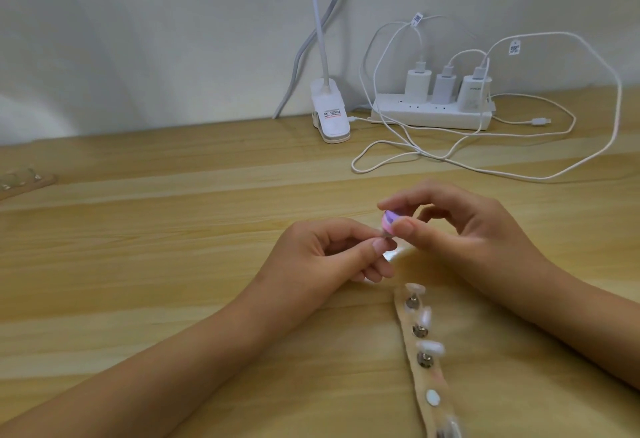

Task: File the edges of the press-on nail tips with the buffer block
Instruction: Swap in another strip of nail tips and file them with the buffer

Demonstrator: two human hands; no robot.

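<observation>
My right hand (460,229) pinches a small pink and purple buffer block (493,222) between thumb and forefinger above the wooden table (173,229). My left hand (329,254) pinches a small nail tip on a metal stand (487,237) just below the block, touching it. The tip itself is mostly hidden by my fingers. A beige holder strip (427,382) runs from under my hands toward the front edge, carrying several clear nail tips on metal studs.
A white power strip (433,115) with three chargers and looping white cables (485,160) lies at the back right. A white clip lamp base (329,115) stands beside it. Another holder strip (24,181) lies at the far left edge.
</observation>
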